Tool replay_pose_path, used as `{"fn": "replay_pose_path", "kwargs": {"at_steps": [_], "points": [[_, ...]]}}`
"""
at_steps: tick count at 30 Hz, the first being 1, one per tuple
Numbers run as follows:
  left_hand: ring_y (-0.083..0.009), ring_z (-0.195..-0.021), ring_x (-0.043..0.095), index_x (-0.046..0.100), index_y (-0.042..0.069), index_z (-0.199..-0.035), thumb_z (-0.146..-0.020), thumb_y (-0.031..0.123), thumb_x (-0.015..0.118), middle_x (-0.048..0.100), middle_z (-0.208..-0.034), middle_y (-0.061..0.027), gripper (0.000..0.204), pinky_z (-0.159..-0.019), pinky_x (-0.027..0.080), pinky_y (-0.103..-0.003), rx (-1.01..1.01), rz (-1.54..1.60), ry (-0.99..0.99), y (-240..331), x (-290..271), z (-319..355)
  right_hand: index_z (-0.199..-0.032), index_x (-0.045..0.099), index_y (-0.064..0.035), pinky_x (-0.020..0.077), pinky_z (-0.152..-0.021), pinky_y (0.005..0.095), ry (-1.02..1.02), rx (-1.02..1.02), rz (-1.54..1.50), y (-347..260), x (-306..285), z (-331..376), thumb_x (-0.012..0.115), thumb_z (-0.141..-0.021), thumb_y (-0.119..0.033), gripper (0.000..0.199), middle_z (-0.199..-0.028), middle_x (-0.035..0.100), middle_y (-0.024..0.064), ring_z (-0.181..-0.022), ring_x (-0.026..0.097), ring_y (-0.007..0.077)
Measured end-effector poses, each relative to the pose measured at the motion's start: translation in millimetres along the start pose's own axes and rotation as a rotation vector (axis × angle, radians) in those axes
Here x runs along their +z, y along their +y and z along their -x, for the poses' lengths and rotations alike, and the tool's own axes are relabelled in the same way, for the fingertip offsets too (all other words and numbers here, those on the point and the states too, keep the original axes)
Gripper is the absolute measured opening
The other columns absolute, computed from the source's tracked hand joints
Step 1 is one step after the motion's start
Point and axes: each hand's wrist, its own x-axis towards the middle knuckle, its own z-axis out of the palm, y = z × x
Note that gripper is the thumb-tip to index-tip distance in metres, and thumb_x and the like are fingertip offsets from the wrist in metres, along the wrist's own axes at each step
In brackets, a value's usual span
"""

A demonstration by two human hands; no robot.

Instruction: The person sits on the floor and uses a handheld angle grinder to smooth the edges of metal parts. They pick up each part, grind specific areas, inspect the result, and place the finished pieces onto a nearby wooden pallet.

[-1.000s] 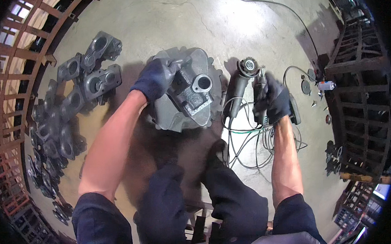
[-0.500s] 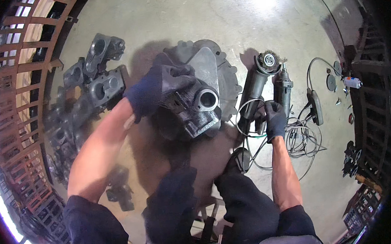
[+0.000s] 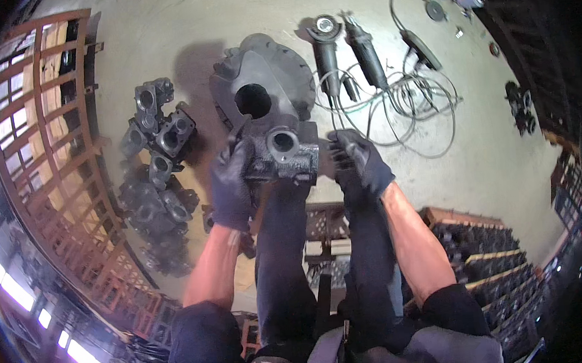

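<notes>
My left hand (image 3: pixel 231 179), in a dark glove, grips the left side of a black cast-metal housing (image 3: pixel 282 156). A round bore on the housing's upper face points up at me. My right hand (image 3: pixel 360 162), gloved too, is just right of the casting with its fingers apart and nothing in them. Whether its fingertips touch the casting I cannot tell. Beyond the casting is a round, notched dark disc (image 3: pixel 296 63) with a grey plate (image 3: pixel 263 69) on top. A large dark hole shows in the plate.
Black castings (image 3: pixel 176 132) lie in a cluster on the left. An angle grinder (image 3: pixel 327 61) and a slim straight grinder (image 3: pixel 367 58) lie far right of centre, near looped cables (image 3: pixel 427 108). Brown metal racks (image 3: pixel 41 84) line the left. Stacked dark parts (image 3: pixel 491 252) stand at near right.
My right hand has left the grinders and come over beside the casting. The casting has turned and sits nearer to me, with my left hand now at its left side. The view has shifted.
</notes>
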Motion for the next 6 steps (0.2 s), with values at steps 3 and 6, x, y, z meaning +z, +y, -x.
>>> {"fn": "replay_pose_path", "kwargs": {"at_steps": [3,6], "points": [[-0.0185,-0.103,0.062,0.064,-0.001,-0.118,-0.101,0.020,0.051,0.066,-0.116,-0.0087,0.030,-0.093,0.049,-0.034,-0.013,0.173,-0.011,37,3,63,-0.120,0.057,-0.0047,0.0481,-0.070,0.0284,0.048,-0.073,-0.084,-50,47,64,0.046,-0.103,-0.043,0.043,-0.085,0.060,0.0010,-0.077,0.058,0.0117],[-0.0216,-0.112,0.062,0.059,0.000,-0.128,-0.103,0.023,0.048,0.064,-0.125,-0.0099,0.036,-0.100,0.048,-0.036,-0.097,0.613,-0.126,91,18,120,-0.116,0.060,0.0001,0.0529,-0.078,0.0285,-0.025,-0.324,-0.037,-138,81,149,0.041,-0.103,-0.049,0.054,-0.096,0.067,0.0083,-0.088,0.064,0.0156]]}}
